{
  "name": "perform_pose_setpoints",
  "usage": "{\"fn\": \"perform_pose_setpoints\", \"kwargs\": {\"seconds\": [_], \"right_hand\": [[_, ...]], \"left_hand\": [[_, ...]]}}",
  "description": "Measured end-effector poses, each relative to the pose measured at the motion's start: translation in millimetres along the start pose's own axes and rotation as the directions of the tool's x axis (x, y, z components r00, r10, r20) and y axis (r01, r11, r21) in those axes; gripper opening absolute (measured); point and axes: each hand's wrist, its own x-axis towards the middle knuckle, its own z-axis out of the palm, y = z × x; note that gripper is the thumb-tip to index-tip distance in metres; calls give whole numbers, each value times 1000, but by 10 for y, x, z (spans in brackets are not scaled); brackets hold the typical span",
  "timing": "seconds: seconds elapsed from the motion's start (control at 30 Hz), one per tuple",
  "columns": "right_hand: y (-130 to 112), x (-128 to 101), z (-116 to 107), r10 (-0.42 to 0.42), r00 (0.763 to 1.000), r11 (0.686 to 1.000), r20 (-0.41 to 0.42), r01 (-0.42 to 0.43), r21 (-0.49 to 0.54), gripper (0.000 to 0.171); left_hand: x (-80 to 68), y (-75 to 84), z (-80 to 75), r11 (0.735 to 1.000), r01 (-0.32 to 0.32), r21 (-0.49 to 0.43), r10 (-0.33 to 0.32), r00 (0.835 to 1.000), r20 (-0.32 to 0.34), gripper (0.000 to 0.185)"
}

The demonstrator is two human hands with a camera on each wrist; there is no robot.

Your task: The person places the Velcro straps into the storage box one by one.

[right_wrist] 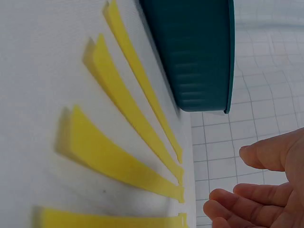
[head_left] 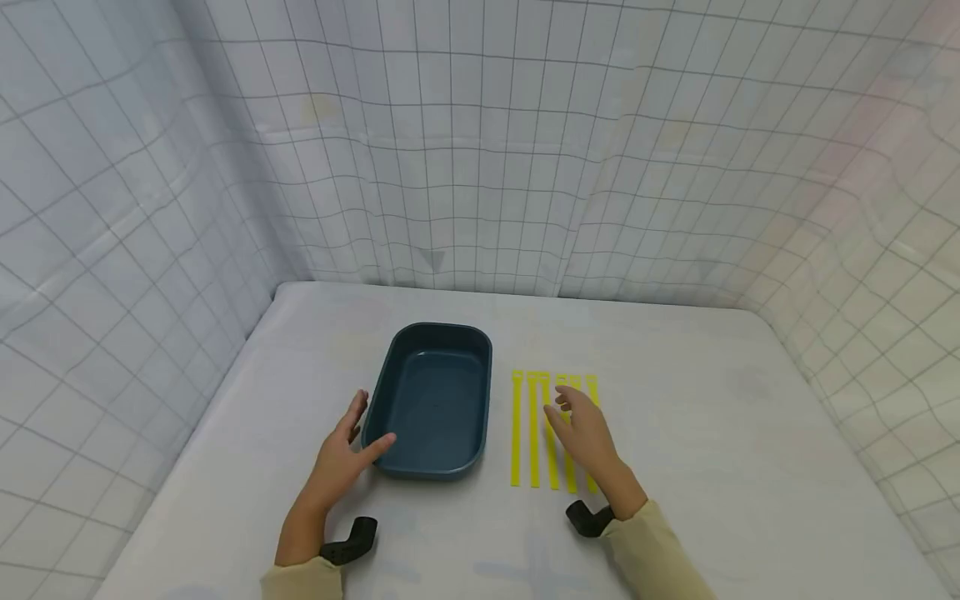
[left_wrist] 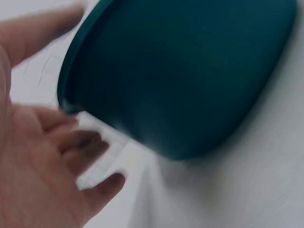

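A dark teal tray (head_left: pixel 437 398) (left_wrist: pixel 190 71) (right_wrist: pixel 199 52) lies on the white table (head_left: pixel 712 467), nothing inside it. Right of it, several yellow strips (head_left: pixel 534 429) (right_wrist: pixel 118 104) lie side by side. My left hand (head_left: pixel 347 450) (left_wrist: pixel 42 156) is beside the tray's near left corner, fingers spread and relaxed, thumb close to the rim; whether it touches is unclear. My right hand (head_left: pixel 581 429) (right_wrist: pixel 256 190) hovers just over the right-hand strips, fingers loosely extended, holding nothing.
Gridded white curtains (head_left: pixel 480 150) close in the table on the left, back and right. A black wrist mount (head_left: pixel 351 540) sits on the left arm and another black wrist mount (head_left: pixel 588 518) on the right.
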Motion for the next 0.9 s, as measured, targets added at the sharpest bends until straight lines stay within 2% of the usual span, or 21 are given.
{"fn": "perform_pose_setpoints", "kwargs": {"seconds": [0.1, 0.2, 0.33, 0.43, 0.53, 0.67, 0.8, 0.9], "right_hand": [[-13, 88, 21, 10, 1000, 1000, 22, -11, 25, 42], [7, 187, 44, 32, 999, 998, 22, -34, 57, 39], [77, 350, 83, 65, 997, 995, 31, -67, 78, 35], [126, 490, 117, 41, 998, 997, 56, -45, 68, 33], [141, 622, 152, -19, 994, 998, 111, 13, 55, 33], [129, 782, 204, -73, 967, 997, 243, 77, -4, 40], [90, 903, 252, -62, 929, 992, 365, 97, -79, 42], [55, 960, 275, -61, 907, 983, 416, 128, -135, 41]], "left_hand": [[-27, -75, -39, 998, 12, -62, -7, 996, 90, 94], [-48, -108, -67, 998, 0, -61, 7, 992, 128, 100], [-48, -103, -88, 999, -19, -48, 25, 991, 129, 103], [-36, -92, -93, 998, -29, -50, 35, 992, 124, 104], [-29, -96, -100, 997, -51, -51, 57, 991, 120, 104], [-35, -94, -110, 996, -75, -40, 79, 989, 123, 104], [-51, -85, -109, 998, -61, -35, 65, 990, 127, 103], [-56, -86, -106, 998, -46, -43, 51, 990, 129, 102]]}}
